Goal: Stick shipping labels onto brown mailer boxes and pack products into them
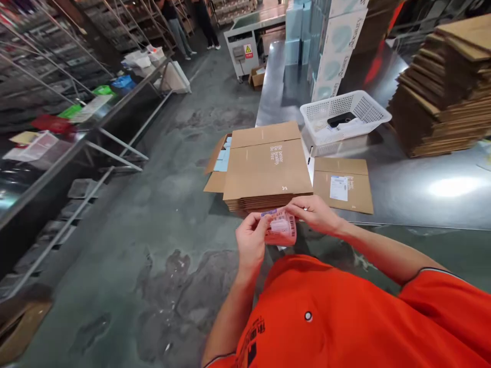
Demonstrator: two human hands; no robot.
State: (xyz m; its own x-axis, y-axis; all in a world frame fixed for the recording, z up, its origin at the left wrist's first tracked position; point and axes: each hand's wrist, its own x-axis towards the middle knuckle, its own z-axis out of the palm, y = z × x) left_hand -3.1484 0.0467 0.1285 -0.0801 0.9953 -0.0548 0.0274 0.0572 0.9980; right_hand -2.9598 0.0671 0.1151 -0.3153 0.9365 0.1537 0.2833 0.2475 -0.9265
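Observation:
My left hand and my right hand both grip a small pink label sheet with a barcode, held in front of my chest. The left fingers pinch its left edge and the right fingers pinch its top right corner. Just beyond my hands lies a stack of flattened cardboard boxes on the metal table's near corner. To its right rests a single flat carton bearing a white shipping label.
A white plastic basket holding dark and white items stands behind the cartons. A tall pile of flat cardboard fills the right. Pale blue boxes are stacked at the back. Metal shelving runs along the left aisle, where two people stand far off.

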